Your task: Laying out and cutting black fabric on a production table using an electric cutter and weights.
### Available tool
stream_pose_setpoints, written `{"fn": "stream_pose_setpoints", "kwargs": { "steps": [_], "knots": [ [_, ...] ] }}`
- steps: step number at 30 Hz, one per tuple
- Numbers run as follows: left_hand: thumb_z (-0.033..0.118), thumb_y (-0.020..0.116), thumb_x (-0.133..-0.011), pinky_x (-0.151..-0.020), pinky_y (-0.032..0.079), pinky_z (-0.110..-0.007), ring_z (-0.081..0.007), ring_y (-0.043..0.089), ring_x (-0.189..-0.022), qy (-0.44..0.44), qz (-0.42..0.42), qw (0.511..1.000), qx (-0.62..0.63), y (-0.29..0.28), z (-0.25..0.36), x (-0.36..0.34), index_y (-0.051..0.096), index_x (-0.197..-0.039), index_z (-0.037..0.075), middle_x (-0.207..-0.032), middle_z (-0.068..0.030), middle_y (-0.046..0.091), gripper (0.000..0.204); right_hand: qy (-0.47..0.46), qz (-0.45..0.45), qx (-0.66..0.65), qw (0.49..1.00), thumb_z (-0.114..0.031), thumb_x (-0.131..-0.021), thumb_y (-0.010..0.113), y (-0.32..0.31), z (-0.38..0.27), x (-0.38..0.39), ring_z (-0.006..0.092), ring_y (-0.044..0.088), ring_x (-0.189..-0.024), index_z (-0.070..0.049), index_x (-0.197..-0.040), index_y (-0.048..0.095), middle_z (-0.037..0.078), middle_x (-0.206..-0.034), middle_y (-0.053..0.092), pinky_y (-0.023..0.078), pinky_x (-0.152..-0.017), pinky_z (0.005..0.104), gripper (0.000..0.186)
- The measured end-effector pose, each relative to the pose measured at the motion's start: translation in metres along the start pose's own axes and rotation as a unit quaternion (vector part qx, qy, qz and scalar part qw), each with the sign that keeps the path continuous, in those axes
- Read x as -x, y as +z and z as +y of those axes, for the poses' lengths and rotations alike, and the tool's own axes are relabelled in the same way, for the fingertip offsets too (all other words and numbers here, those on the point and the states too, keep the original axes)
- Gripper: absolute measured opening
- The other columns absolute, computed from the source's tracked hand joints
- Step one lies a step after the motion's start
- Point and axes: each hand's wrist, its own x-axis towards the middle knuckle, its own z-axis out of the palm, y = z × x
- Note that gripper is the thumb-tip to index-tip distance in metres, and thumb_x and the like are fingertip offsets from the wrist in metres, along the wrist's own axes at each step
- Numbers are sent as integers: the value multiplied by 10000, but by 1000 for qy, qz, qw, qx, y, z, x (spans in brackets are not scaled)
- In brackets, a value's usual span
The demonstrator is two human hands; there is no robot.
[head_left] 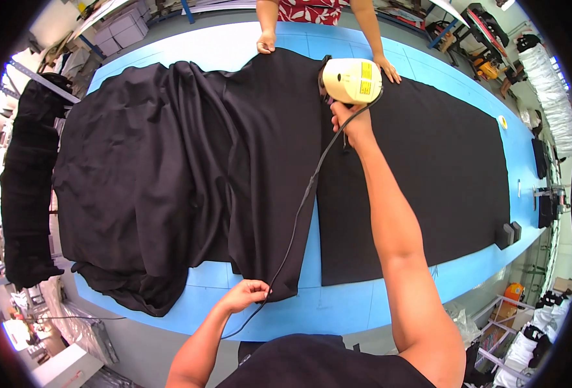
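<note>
At the far side of the table, my right hand [351, 123] is closed round the handle of a cream electric fabric cutter [352, 81]. The cutter stands where the gap between two parts of black cloth ends; its blade is hidden. The bunched cloth [137, 149] lies left of it, the flat black cloth [441, 168] right of it. A dark power cord [308, 187] runs from the cutter toward me. Close to the near edge, my left hand [247, 295] is pinched at this cord, beside the bunched cloth's corner.
Opposite me, another person's left-side hand [266, 43] touches the cloth edge; their other hand [387, 68] rests flat by the cutter. Dark block weights [508, 234] sit at the right corner of the blue table [351, 307]. A tape roll [503, 122] lies at the right edge.
</note>
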Motion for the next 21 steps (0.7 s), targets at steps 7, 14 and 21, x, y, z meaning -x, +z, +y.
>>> {"fn": "stream_pose_setpoints", "kwargs": {
  "steps": [7, 14, 21],
  "knots": [
    [88, 608, -966, -784, 477, -244, -69, 585, -832, 11, -5, 1000, 1, -1, -7, 7, 688, -1051, 24, -905, 18, 663, 134, -58, 42, 3, 997, -74, -832, 662, 20, 5, -110, 128, 595, -510, 72, -925, 656, 73, -686, 625, 481, -415, 265, 173],
    [329, 524, -1049, -894, 487, -295, -138, 624, -923, -1, 25, 1000, 2, 23, -27, 66, 671, -1168, 6, -970, -44, 701, 374, -167, 31, -88, 981, -20, -857, 640, 11, -20, -62, 128, 554, -525, 31, -1017, 623, 45, -708, 589, 461, -447, 275, 169],
    [497, 605, -965, -886, 491, -326, -148, 632, -895, -169, 31, 967, -190, 8, -180, 182, 721, -1110, 69, -901, -52, 708, 467, -130, -69, -77, 986, 27, -882, 547, -47, -60, 195, 137, 586, -641, -18, -1278, 566, 88, -985, 610, 482, -506, 279, 399]
  ]
}}
